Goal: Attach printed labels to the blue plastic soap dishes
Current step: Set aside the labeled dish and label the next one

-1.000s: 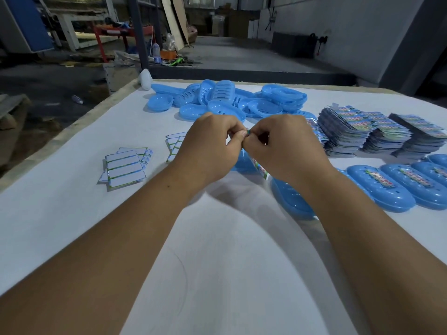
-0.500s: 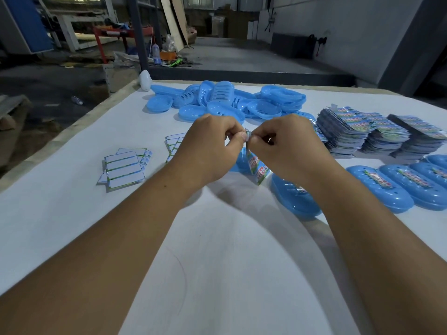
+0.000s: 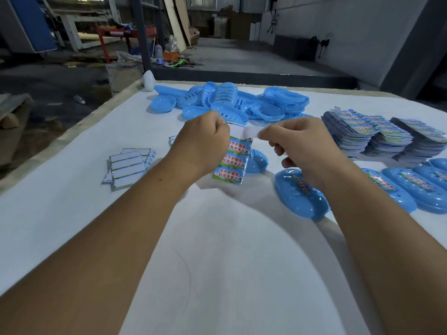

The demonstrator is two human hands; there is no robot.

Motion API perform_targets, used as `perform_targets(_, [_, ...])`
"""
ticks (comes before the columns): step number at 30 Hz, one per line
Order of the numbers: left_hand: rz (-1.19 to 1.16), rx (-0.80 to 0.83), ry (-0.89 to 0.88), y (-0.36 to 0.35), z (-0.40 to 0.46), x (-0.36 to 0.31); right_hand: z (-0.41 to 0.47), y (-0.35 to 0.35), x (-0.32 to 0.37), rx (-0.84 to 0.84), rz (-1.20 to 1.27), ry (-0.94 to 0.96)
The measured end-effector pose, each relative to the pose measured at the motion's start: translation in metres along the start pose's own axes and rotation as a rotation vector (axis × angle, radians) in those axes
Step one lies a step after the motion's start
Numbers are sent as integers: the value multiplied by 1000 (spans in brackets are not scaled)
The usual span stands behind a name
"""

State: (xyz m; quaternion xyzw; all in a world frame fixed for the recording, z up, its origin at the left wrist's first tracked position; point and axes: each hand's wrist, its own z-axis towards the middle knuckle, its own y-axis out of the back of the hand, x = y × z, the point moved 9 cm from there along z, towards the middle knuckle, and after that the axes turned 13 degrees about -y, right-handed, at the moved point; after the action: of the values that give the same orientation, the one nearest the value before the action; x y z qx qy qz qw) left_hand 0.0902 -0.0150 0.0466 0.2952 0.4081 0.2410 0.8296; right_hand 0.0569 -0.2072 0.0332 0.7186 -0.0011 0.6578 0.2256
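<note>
Here the left hand [image 3: 202, 143] pinches the top edge of a printed label sheet [image 3: 233, 162] with curled fingers, and the sheet hangs down from it above the white worktop [image 3: 217, 250], its long axis running toward the person, the lines of red and blue text readable across it. The right hand [image 3: 306, 151] pinches a white strip [image 3: 251, 132] at the top of the same sheet, peeled sideways to the right. Just to the right of the sheet lies an unlabelled blue soap dish [image 3: 258, 162], partly hidden behind it. Further right, under the right wrist, a labelled soap dish [image 3: 300, 197] lies with its long axis pointing away and to the left, and beyond it is a row of labelled dishes [image 3: 411, 187]. Behind the sheet is a heap of blue dishes [image 3: 232, 103]; to the right of the sheet are stacks of label sheets [image 3: 377, 131]; to its left lie used backing sheets [image 3: 127, 166].
</note>
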Motion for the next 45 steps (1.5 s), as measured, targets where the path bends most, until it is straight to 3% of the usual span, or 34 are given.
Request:
perform_targets(6, [125,81,144,4,0,26,4,2,-11,46,120,-104])
perform_targets(16, [685,250,200,19,0,58,2,-5,-15,44,42,-133])
perform_targets(20, [744,173,254,34,-2,60,0,-6,-14,18,-8,-133])
perform_targets(22, [638,39,204,39,0,49,-2,-7,-13,5,-37,-123])
perform_targets(24, [363,-69,112,35,2,33,-5,-8,-10,-17,-84,-88])
perform_targets(27, [-123,-49,40,11,0,7,-10,-8,-3,-61,-130,-14])
perform_targets(29, [-255,-20,41,-1,-3,-2,-12,-6,1,-82,-153,29])
perform_targets(34, [-371,49,76,-18,-8,-6,-16,-8,8,-76,-168,112])
perform_targets(45, [-366,81,118,-20,-9,-4,-14,-8,8,-74,-156,133])
